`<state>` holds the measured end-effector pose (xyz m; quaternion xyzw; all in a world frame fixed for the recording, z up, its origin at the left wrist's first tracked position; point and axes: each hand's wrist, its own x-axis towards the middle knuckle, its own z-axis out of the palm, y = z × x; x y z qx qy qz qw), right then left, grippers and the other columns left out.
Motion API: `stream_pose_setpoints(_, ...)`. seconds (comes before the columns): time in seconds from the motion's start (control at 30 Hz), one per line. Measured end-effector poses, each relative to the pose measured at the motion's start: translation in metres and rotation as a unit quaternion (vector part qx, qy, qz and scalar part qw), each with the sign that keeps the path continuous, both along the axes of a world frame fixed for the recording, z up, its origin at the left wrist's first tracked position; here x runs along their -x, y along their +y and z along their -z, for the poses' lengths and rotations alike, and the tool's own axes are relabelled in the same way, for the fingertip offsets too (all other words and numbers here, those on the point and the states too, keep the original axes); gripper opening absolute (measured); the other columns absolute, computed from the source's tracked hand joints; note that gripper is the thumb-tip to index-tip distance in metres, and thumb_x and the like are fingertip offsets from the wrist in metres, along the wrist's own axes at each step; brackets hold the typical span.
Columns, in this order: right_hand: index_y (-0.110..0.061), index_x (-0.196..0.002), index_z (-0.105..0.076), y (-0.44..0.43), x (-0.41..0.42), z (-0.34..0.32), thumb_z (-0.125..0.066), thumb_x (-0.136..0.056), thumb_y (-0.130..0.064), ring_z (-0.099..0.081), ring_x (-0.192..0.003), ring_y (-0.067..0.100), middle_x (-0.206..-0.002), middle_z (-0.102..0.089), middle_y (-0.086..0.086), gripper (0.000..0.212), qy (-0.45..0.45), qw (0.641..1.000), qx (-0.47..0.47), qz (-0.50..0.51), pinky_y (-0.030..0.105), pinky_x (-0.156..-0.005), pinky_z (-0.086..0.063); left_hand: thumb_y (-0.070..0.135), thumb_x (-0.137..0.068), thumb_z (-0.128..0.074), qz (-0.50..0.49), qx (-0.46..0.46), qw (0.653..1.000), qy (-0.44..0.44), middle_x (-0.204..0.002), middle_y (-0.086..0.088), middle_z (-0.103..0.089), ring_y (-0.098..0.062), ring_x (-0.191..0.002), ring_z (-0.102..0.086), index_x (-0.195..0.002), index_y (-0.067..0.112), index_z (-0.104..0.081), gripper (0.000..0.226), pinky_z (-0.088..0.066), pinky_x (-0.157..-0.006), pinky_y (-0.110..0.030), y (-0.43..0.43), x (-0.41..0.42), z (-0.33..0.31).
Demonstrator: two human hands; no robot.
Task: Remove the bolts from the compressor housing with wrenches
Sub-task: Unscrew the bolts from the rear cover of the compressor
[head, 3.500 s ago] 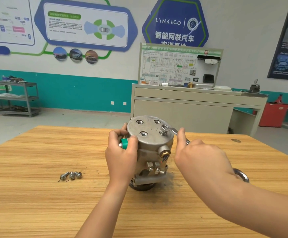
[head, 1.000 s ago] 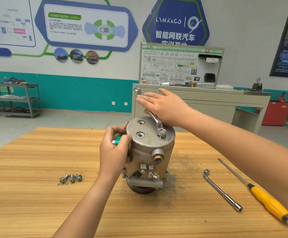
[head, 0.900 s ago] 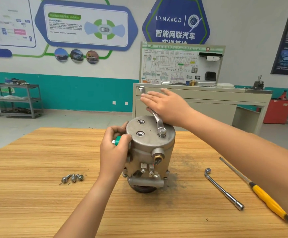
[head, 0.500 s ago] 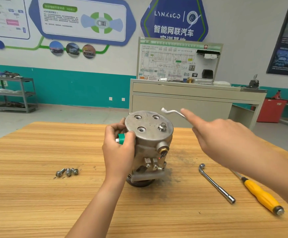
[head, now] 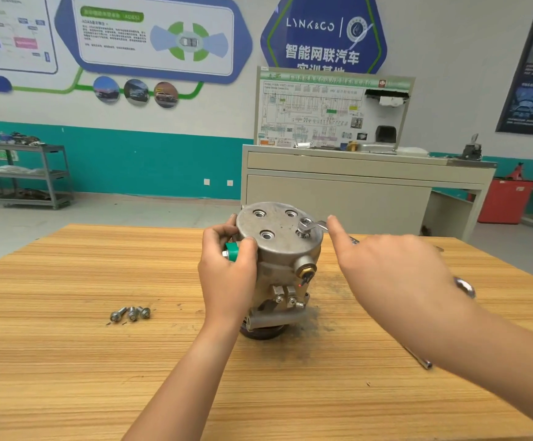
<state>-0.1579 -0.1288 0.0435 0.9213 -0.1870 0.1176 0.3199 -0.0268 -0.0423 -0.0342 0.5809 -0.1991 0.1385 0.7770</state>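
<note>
The blue wall sign (head: 322, 33) reads "LYNK&CO" and "智能网联汽车".

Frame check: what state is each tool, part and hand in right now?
compressor housing, upright on the table, three top holes empty.
last bolt, in its hole.
wrench, ring end over the last bolt.
left hand, grips the housing's side.
right hand, holds the wrench, index finger straight along it.
three loose bolts, lying on the table.
socket wrench, lying on the table, mostly hidden.
</note>
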Motion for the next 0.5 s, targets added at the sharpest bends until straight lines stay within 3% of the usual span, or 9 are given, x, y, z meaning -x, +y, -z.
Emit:
stream_pose_setpoints(0.07, -0.007, -0.145, 0.012, 0.003, -0.002, 0.008, -0.039, -0.084, 0.006, -0.025, -0.044, 0.015, -0.06, -0.025, 0.005, 0.08, 0.002, 1.0, -0.021, 0.014, 0.028, -0.037, -0.017, 0.011, -0.086, -0.056, 0.005, 0.004, 1.0, 0.002, -0.104, 0.033, -0.055, -0.01, -0.104, -0.059, -0.086, 0.028, -0.051, 0.017, -0.05, -0.081, -0.043, 0.0, -0.001, 0.001)
stream_pose_setpoints(0.17, -0.007, -0.144, 0.014, 0.004, -0.001, 0.013, -0.039, -0.084, 0.007, -0.025, -0.044, 0.015, -0.061, -0.025, 0.004, 0.081, 0.002, 0.999, -0.033, 0.026, 0.028, -0.037, -0.018, 0.01, -0.085, -0.056, 0.008, 0.007, 1.0, 0.002, -0.106, 0.031, -0.055, -0.021, -0.106, -0.06, -0.085, 0.027, -0.051, 0.018, -0.05, -0.08, -0.046, 0.001, -0.002, 0.001)
stream_pose_setpoints(0.3, -0.005, -0.145, 0.006, 0.004, 0.001, 0.002, -0.04, -0.083, 0.006, -0.025, -0.044, 0.014, -0.057, -0.029, 0.001, 0.078, 0.015, 1.0, -0.013, 0.02, 0.026, -0.038, -0.017, 0.01, -0.085, -0.056, 0.004, 0.002, 1.0, -0.004, -0.105, 0.03, -0.055, -0.015, -0.107, -0.059, -0.085, 0.028, -0.05, 0.019, -0.05, -0.082, -0.045, -0.002, -0.002, 0.002)
stream_pose_setpoints(0.37, -0.005, -0.146, 0.003, 0.005, -0.001, 0.001, -0.04, -0.084, 0.004, -0.025, -0.044, 0.014, -0.057, -0.029, -0.001, 0.076, 0.007, 1.0, -0.013, 0.014, 0.025, -0.038, -0.016, 0.01, -0.086, -0.056, 0.005, 0.006, 1.0, -0.006, -0.103, 0.031, -0.055, -0.001, -0.101, -0.059, -0.085, 0.028, -0.05, 0.019, -0.05, -0.078, -0.036, -0.004, -0.004, 0.004)
stream_pose_setpoints(0.43, -0.005, -0.146, 0.002, 0.005, -0.003, 0.003, -0.041, -0.084, 0.004, -0.024, -0.044, 0.013, -0.057, -0.029, -0.001, 0.075, 0.0, 1.0, -0.015, -0.001, 0.024, -0.039, -0.016, 0.009, -0.086, -0.056, 0.005, 0.013, 1.0, -0.012, -0.103, 0.032, -0.053, 0.019, -0.092, -0.053, -0.085, 0.027, -0.05, 0.019, -0.048, -0.075, -0.018, -0.005, -0.004, 0.006)
stream_pose_setpoints(0.5, -0.004, -0.145, 0.003, 0.006, -0.004, 0.006, -0.041, -0.083, 0.006, -0.025, -0.044, 0.013, -0.056, -0.028, 0.001, 0.077, -0.007, 1.0, -0.005, -0.014, 0.025, -0.038, -0.016, 0.008, -0.085, -0.056, 0.002, 0.022, 1.0, -0.014, -0.105, 0.031, -0.053, 0.025, -0.091, -0.05, -0.085, 0.027, -0.05, 0.02, -0.043, -0.07, -0.005, -0.004, -0.005, 0.007)
